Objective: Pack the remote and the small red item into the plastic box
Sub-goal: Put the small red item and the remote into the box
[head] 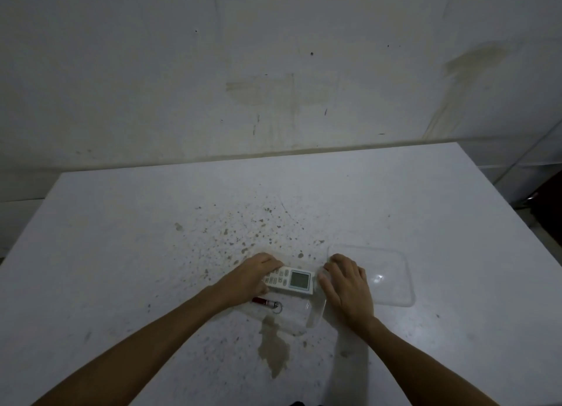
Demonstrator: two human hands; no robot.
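Note:
A white remote with a small screen lies across a clear plastic box near the table's front middle. My left hand grips the remote's button end. A small red item with a key ring rests inside the box, just in front of the remote. My right hand presses flat on the box's right rim, fingers spread. The box's front wall and right corner show as faint clear edges.
A clear plastic lid lies flat to the right of my right hand. The white table is speckled with brown stains, with a larger stain in front of the box. A stained wall stands behind.

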